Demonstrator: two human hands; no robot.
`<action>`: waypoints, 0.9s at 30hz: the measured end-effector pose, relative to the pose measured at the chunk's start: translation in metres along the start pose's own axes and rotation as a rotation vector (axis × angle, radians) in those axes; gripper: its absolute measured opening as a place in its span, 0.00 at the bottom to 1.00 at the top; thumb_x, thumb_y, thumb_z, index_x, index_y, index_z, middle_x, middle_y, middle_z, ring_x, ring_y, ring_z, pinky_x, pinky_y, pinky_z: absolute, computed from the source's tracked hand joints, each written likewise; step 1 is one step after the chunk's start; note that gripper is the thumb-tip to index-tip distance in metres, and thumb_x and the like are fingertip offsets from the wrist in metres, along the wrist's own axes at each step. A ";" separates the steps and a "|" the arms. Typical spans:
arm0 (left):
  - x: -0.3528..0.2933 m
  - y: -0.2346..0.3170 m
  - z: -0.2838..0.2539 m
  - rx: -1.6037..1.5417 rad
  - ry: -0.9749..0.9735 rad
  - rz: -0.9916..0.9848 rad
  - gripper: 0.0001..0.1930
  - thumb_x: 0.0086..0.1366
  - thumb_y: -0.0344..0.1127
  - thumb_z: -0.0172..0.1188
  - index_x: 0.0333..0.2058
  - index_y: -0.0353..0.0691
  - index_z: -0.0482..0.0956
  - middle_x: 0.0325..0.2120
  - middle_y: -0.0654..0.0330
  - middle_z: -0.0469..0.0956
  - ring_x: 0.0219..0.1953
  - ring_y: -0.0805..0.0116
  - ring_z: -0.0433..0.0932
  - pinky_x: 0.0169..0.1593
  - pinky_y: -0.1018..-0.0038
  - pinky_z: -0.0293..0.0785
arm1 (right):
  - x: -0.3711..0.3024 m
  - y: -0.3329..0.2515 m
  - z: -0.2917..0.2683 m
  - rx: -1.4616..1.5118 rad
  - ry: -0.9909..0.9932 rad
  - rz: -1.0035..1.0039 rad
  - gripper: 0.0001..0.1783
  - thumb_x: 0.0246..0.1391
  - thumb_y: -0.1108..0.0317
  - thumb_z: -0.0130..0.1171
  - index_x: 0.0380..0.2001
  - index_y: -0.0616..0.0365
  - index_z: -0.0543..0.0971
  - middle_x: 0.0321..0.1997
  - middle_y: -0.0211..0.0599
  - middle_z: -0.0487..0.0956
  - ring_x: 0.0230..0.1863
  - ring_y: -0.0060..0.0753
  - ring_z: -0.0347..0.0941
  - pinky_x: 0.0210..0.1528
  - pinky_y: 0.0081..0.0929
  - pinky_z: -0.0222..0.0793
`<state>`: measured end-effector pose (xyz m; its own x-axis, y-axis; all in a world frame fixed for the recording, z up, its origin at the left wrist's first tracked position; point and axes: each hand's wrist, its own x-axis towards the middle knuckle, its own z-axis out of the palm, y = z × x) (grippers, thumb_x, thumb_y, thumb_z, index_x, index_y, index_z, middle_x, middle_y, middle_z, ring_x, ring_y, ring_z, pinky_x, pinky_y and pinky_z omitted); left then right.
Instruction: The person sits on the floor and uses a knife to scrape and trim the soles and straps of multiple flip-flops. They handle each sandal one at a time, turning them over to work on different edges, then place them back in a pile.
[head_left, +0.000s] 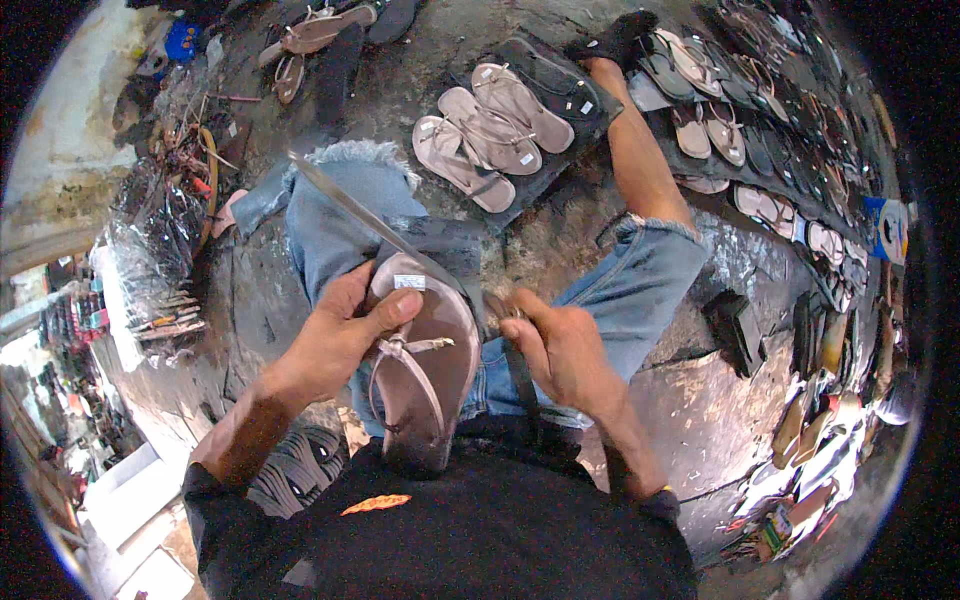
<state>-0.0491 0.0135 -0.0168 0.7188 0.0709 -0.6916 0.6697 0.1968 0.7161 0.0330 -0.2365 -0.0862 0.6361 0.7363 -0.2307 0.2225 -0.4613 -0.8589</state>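
Observation:
My left hand (352, 322) grips a brown thong sandal (440, 330) by its toe end, thumb on top beside a small white label. A pale, knotted strap crosses the sandal, whose heel points toward my black shirt. A long, narrow grey strip (345, 198) runs from above my knee to the sandal's toe edge; its material is unclear. Just right of the sole, my right hand (562, 345) is closed in a fist. Something dark and narrow shows at its fingers, and a dark band (522, 385) hangs below; I cannot make out what it holds.
Several brown sandals (490, 135) lie on a dark mat ahead of my legs. Rows of sandals (720, 130) line the right side. A dark block (735, 330) sits on the floor at right. Plastic bags (155, 225) are heaped at left, and grey soles (298, 468) lie by my left elbow.

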 end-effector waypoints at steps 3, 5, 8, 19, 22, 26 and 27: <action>0.007 0.007 0.001 0.024 -0.003 0.000 0.21 0.71 0.43 0.62 0.56 0.38 0.73 0.46 0.63 0.80 0.47 0.74 0.77 0.52 0.73 0.75 | 0.038 -0.017 -0.026 0.008 -0.120 -0.057 0.22 0.68 0.50 0.49 0.52 0.56 0.74 0.26 0.58 0.79 0.31 0.66 0.77 0.35 0.58 0.70; 0.008 0.010 0.003 0.008 0.012 0.006 0.22 0.70 0.46 0.63 0.54 0.35 0.74 0.42 0.66 0.80 0.43 0.80 0.75 0.47 0.79 0.74 | 0.057 -0.024 -0.041 -0.026 -0.212 -0.052 0.26 0.68 0.47 0.48 0.56 0.56 0.73 0.26 0.59 0.80 0.32 0.66 0.78 0.37 0.58 0.71; 0.009 0.014 0.002 0.093 0.028 0.006 0.23 0.70 0.47 0.62 0.55 0.35 0.74 0.44 0.65 0.80 0.44 0.79 0.75 0.48 0.78 0.74 | 0.080 -0.026 -0.046 -0.174 -0.210 -0.135 0.30 0.67 0.45 0.47 0.60 0.58 0.69 0.26 0.61 0.80 0.33 0.65 0.79 0.39 0.58 0.73; -0.018 0.051 0.059 -0.539 0.193 0.110 0.18 0.69 0.30 0.60 0.57 0.37 0.73 0.44 0.57 0.79 0.45 0.67 0.79 0.49 0.70 0.78 | 0.039 -0.024 -0.023 0.390 0.355 -0.196 0.24 0.60 0.69 0.50 0.60 0.62 0.68 0.27 0.48 0.80 0.23 0.48 0.78 0.30 0.41 0.73; 0.017 0.026 0.078 -0.836 0.248 0.507 0.17 0.68 0.30 0.61 0.54 0.36 0.74 0.43 0.59 0.79 0.44 0.71 0.79 0.45 0.72 0.79 | 0.032 -0.024 0.001 0.590 0.500 -0.116 0.16 0.67 0.65 0.46 0.54 0.61 0.70 0.23 0.33 0.74 0.20 0.23 0.68 0.24 0.26 0.63; 0.075 0.000 0.057 -0.371 0.475 0.778 0.23 0.71 0.47 0.57 0.61 0.47 0.72 0.54 0.59 0.77 0.53 0.62 0.78 0.50 0.65 0.78 | 0.029 -0.021 -0.004 0.672 0.397 -0.113 0.15 0.74 0.58 0.43 0.43 0.58 0.74 0.18 0.26 0.68 0.19 0.16 0.62 0.22 0.21 0.57; 0.076 0.004 0.062 -0.667 0.343 0.615 0.24 0.71 0.47 0.56 0.62 0.47 0.72 0.54 0.58 0.77 0.53 0.61 0.78 0.49 0.63 0.79 | 0.022 -0.015 -0.002 0.579 0.439 -0.098 0.16 0.73 0.58 0.44 0.42 0.59 0.74 0.18 0.28 0.68 0.19 0.18 0.63 0.22 0.24 0.58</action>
<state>0.0198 -0.0405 -0.0604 0.7438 0.6074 -0.2791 -0.1251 0.5367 0.8345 0.0451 -0.2144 -0.0771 0.8976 0.4389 -0.0405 -0.0557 0.0218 -0.9982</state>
